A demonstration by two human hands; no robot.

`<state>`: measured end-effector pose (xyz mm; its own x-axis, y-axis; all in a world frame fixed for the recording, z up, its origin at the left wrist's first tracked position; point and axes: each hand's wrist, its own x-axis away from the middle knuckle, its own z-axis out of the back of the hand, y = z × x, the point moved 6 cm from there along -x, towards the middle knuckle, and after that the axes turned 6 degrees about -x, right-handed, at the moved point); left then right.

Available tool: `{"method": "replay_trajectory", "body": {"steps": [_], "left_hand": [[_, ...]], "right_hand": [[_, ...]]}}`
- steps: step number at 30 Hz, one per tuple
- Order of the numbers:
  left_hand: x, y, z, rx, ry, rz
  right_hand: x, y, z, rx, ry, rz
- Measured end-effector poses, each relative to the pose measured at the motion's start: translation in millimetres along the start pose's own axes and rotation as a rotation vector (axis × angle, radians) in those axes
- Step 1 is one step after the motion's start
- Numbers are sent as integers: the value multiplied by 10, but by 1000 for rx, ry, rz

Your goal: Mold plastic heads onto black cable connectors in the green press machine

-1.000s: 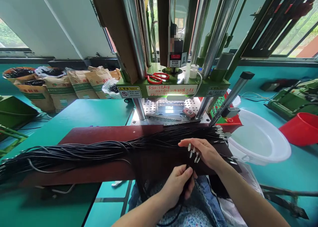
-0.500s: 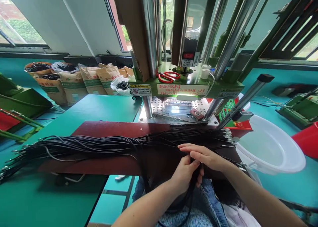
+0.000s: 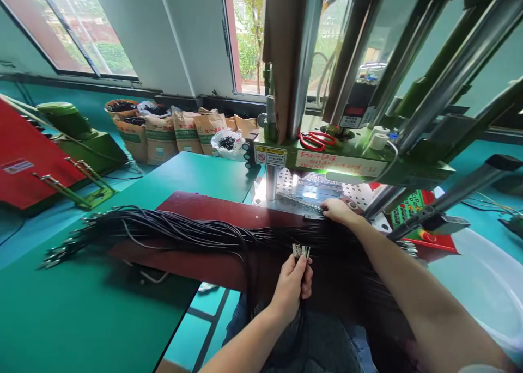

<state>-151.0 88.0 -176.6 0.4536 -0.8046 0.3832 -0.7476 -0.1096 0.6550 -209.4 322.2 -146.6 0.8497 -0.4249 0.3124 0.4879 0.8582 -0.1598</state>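
My left hand (image 3: pixel 292 280) is closed around a bundle of black cables, whose silvery metal connectors (image 3: pixel 300 250) stick up above the thumb. Lower lengths of these cables hang toward my lap. My right hand (image 3: pixel 341 211) reaches forward to the front edge of the press bed, fingers curled at the right end of a thin metal bar (image 3: pixel 300 201). What lies between those fingers is hidden. A long bunch of black cables (image 3: pixel 196 228) stretches across the reddish-brown board (image 3: pixel 183 261), with metal ends at the far left.
The green press (image 3: pixel 355 155) stands ahead, red-handled scissors (image 3: pixel 316 140) on its plate. At right are a button panel (image 3: pixel 412 209) and a white basin (image 3: pixel 482 275). Paper sacks (image 3: pixel 159 139) line the wall behind the green table (image 3: pixel 196 171).
My right hand has left the left hand and moved forward to the press bed. My left hand now shows the connectors upright above its grip. The view has swung left.
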Motion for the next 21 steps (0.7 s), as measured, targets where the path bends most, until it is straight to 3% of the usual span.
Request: {"method": "replay_trajectory", "body": {"steps": [5,10,12,14,17,21], "left_hand": [[-3,27,135,24,4,-8],[-3,18,148,-60,30,-4],[2,-1,104,-96,16,-3],[10,-32,45,-129,-1,4],[24,-103,-69,-225,-26,24],[48,-100,-297,-508,-102,-156]], "right_hand": [[-20,-129,93,111,-53,-9],[509,-212,271,23,-13,6],[865,-239,225,-193,-10,36],[1255,-244,79,-588,-3,2],[1787,-231,-336,-1208,5,-208],[2177,-215,-762,-1641,259,-410]]}}
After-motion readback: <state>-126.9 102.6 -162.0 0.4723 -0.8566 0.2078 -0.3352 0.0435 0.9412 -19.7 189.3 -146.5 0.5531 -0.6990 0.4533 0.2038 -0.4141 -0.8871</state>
